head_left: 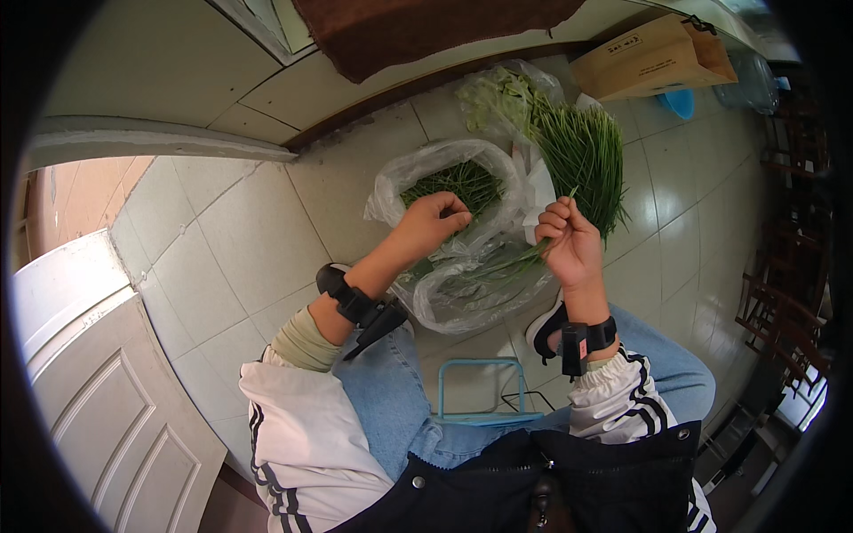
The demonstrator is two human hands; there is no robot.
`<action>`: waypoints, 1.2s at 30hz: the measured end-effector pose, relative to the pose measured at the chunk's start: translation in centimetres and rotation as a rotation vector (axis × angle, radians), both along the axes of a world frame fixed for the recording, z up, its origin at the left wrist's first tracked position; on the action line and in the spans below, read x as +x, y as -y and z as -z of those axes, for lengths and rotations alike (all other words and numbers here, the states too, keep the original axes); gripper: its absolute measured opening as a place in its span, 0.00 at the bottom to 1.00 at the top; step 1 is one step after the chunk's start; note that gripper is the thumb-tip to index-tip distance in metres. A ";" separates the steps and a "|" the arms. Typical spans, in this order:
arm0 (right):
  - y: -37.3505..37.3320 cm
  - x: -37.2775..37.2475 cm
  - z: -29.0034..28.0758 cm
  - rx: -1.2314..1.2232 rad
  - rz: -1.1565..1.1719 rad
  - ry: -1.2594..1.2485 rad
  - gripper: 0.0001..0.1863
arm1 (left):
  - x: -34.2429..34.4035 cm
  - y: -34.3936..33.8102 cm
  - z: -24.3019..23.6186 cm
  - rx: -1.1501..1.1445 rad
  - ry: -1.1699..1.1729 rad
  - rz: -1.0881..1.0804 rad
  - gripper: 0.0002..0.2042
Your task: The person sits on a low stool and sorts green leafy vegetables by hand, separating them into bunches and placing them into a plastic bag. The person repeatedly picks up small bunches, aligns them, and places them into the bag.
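Observation:
My right hand [570,242] is closed round a few green chives [520,263]; their stalks trail down to the left and a tip pokes out above the fingers. My left hand [434,224] is pinched at the near rim of a clear plastic bag [387,188]. Whatever its fingertips hold, if anything, is too small to make out. Loose cut-looking chives [462,185] lie inside that bag. Beyond my right hand a big bundle of chives [588,155] rests on the floor. A second clear bag [466,302] lies spread out nearer to me.
A bag of pale leafy greens [505,96] lies at the far side. Farther right stand a brown paper bag [653,60], a blue bowl [677,104] and a large clear bottle [751,84]. A light-blue metal frame [480,362] is between my legs. A white door [124,400] stands left.

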State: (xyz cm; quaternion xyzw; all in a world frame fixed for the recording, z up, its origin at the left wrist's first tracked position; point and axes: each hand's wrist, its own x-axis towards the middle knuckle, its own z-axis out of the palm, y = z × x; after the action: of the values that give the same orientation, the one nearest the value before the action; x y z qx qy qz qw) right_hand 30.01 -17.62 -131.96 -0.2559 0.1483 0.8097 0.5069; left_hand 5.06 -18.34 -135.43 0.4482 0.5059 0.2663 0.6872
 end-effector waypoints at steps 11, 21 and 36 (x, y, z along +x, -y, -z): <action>-0.2 0.0 -0.6 -0.019 0.021 -0.045 0.09 | 1.5 0.8 -1.9 0.066 0.182 0.226 0.08; -0.3 0.4 -0.2 -0.050 0.058 -0.056 0.08 | 2.4 1.4 -2.4 0.380 -0.249 0.411 0.10; 0.2 -0.2 2.0 -0.103 0.065 0.005 0.08 | 4.9 1.8 -1.0 -0.018 0.148 0.135 0.10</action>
State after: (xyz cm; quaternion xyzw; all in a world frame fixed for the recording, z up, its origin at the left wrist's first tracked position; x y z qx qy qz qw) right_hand 29.85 -17.84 -133.91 -0.2786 0.1969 0.7834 0.5195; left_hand 9.98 -20.18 -134.42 0.4544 0.4246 0.2472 0.7430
